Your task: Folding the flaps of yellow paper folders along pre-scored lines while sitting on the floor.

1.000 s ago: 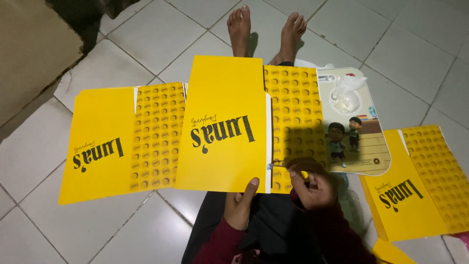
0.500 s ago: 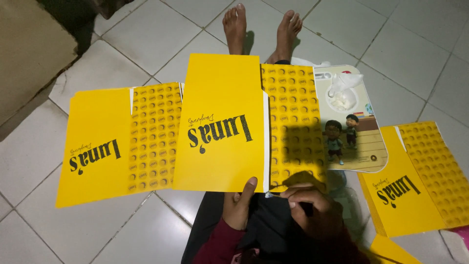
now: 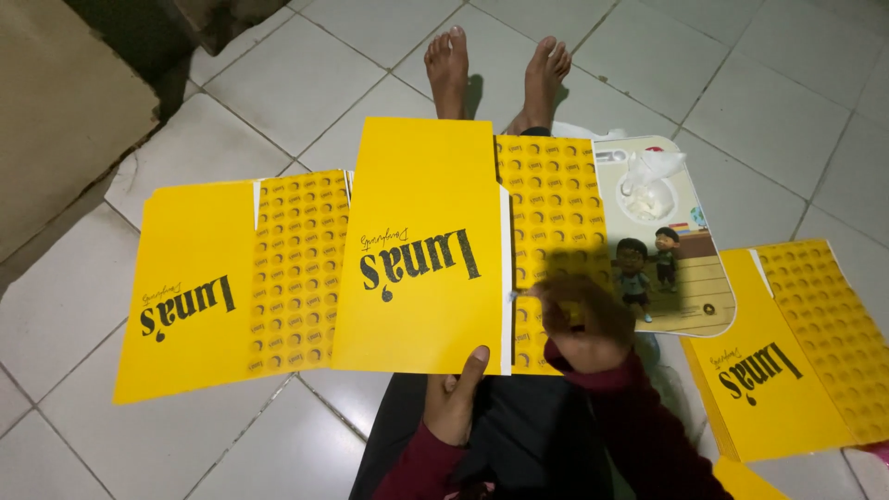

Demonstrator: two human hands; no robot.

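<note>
Left hand (image 3: pixel 454 403) pinches yellow sheet (image 3: pixel 421 245) at 6 o'clock edge; right hand (image 3: pixel 583 319), fingers curled, grip unclear, works its seam. Next, I judge: steady alignment.

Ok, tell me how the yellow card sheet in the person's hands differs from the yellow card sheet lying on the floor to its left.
The held yellow card sheet rests over the person's legs, gripped at its lower edge by the left hand, with the right hand on its dotted panel. The floor yellow card sheet lies flat on the white tiles, untouched and slightly askew. The held sheet also overlaps a cartoon-printed tray. Both show a plain panel with dark lettering beside a dotted panel.
</note>
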